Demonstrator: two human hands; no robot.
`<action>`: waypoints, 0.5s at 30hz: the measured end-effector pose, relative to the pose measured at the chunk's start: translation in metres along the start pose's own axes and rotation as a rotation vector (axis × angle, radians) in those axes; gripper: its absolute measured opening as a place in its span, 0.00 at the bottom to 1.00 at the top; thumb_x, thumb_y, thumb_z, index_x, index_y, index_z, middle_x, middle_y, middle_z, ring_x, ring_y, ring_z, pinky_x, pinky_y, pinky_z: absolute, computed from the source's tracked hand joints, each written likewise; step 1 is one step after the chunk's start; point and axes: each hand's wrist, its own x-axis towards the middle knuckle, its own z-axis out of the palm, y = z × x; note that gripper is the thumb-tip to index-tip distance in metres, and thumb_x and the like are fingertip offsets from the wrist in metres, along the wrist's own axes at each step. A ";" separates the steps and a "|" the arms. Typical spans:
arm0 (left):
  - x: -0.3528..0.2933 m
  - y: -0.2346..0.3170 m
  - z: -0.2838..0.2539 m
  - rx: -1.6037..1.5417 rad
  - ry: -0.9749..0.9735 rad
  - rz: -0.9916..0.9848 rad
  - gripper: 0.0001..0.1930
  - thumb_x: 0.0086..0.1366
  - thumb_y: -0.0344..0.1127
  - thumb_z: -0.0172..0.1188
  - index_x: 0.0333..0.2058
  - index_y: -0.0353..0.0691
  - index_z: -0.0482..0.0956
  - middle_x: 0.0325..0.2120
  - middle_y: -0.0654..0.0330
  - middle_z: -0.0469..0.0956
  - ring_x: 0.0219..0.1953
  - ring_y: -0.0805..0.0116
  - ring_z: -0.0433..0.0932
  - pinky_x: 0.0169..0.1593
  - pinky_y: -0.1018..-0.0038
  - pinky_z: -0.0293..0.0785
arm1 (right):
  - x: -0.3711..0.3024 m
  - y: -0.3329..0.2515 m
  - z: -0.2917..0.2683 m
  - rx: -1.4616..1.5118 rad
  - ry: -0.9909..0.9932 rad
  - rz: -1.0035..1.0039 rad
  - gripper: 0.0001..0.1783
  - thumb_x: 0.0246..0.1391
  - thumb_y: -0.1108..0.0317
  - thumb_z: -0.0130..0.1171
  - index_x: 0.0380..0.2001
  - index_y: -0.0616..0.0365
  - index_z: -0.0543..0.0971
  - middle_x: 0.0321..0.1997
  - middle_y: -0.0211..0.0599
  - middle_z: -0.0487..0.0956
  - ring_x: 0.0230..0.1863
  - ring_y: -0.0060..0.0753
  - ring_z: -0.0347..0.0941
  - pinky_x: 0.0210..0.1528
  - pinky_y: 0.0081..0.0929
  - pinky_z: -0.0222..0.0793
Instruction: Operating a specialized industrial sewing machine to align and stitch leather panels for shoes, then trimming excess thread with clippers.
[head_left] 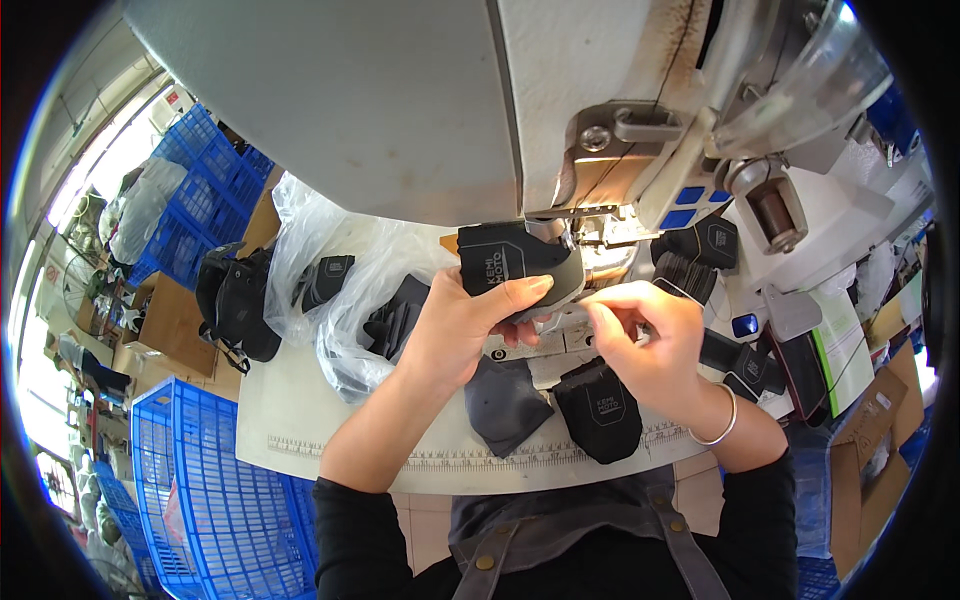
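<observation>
My left hand [450,320] grips a black fabric piece [485,250] with pale print and a grey edge, its thumb lying on top. The piece sits right beside the needle area of a large sewing machine [420,110]. At the grey edge's right end, my right hand [655,335] is closed in a pinch. What its fingertips hold is too small to make out. On the table just below my hands lie a dark grey fabric piece [505,405] and another printed black piece [598,410].
A clear plastic bag [345,365] with dark pieces lies left on the white table [290,400]. Stacked black pieces [683,275] are right of the needle. A thread spool [772,212] hangs at upper right. Blue crates [220,490] and cardboard boxes [170,325] stand left.
</observation>
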 end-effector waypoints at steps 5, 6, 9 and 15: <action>0.000 0.001 0.003 -0.005 0.033 0.001 0.09 0.52 0.31 0.61 0.30 0.32 0.76 0.20 0.58 0.76 0.18 0.74 0.73 0.19 0.80 0.70 | 0.023 0.021 -0.016 -0.599 0.209 -0.861 0.14 0.28 0.79 0.61 0.26 0.59 0.76 0.30 0.34 0.73 0.26 0.32 0.69 0.24 0.22 0.67; 0.001 0.001 0.003 0.003 0.024 0.015 0.09 0.52 0.31 0.61 0.31 0.32 0.75 0.20 0.58 0.76 0.17 0.74 0.72 0.19 0.80 0.70 | 0.026 0.016 -0.017 -0.651 0.172 -0.884 0.15 0.27 0.78 0.61 0.27 0.59 0.76 0.30 0.33 0.73 0.27 0.31 0.69 0.24 0.22 0.67; 0.000 0.002 0.002 0.020 -0.005 0.028 0.10 0.53 0.32 0.61 0.32 0.32 0.76 0.20 0.60 0.75 0.16 0.75 0.72 0.19 0.82 0.68 | 0.033 0.013 -0.017 -0.702 0.117 -0.946 0.15 0.28 0.73 0.59 0.27 0.58 0.76 0.30 0.31 0.72 0.29 0.29 0.69 0.25 0.21 0.67; -0.001 0.006 0.001 0.043 -0.014 0.003 0.12 0.54 0.32 0.60 0.35 0.31 0.75 0.19 0.62 0.74 0.17 0.76 0.72 0.19 0.83 0.65 | 0.032 0.012 -0.018 -0.799 0.087 -0.973 0.13 0.29 0.71 0.58 0.26 0.57 0.76 0.30 0.30 0.72 0.29 0.27 0.69 0.25 0.18 0.66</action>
